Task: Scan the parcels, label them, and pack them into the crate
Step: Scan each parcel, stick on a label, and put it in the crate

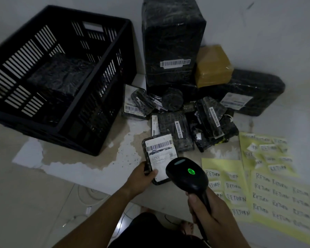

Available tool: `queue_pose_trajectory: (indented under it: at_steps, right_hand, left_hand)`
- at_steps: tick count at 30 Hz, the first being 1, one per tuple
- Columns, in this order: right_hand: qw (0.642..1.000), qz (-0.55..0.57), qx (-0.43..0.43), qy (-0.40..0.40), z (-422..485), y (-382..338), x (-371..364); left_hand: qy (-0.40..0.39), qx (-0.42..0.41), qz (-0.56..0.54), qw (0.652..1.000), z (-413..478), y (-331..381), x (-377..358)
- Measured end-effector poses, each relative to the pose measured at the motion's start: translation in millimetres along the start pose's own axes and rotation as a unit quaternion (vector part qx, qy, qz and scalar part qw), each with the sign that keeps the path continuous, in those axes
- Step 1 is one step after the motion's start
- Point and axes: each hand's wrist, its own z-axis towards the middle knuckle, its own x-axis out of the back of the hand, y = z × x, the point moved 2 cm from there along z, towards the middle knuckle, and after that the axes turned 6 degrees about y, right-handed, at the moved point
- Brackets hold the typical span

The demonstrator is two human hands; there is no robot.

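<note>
Your left grip (145, 173) pinches the flat black-wrapped, white-labelled parcel (159, 154) beside the black slatted plastic crate (89, 135); your right grip (204, 206) clasps the black handheld scanner (186, 173). Your thumb (155, 172) on the label (160, 149) could block the read.

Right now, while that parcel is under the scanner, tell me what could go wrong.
1. The left hand holds the small parcel close to the pile, where several barcodes face up; the scanner in the right hand may read the wrong one.
2. The brown box sits tilted against the tall black parcel and may slide off.
3. The RETURN label sheets lie loose beside the pile; a dragged parcel could crumple them.
</note>
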Motion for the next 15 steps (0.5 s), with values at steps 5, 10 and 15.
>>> queue_pose_trajectory:
  at_steps: [5,10,15]
  right_hand:
    - [0.997,0.026,-0.053,-0.043,18.0,24.5,-8.5]
    - [0.991,-0.072,-0.1,-0.06,55.0,91.3,-24.0]
    - [0.984,-0.106,-0.129,-0.059,71.6,115.9,-40.8]
  left_hand:
    - [-0.006,-0.006,-0.021,1.0,-3.7,3.3,4.4]
    - [-0.011,0.01,-0.044,0.999,-7.6,0.6,18.8]
    - [0.022,0.021,-0.073,0.997,-18.8,-0.2,42.2]
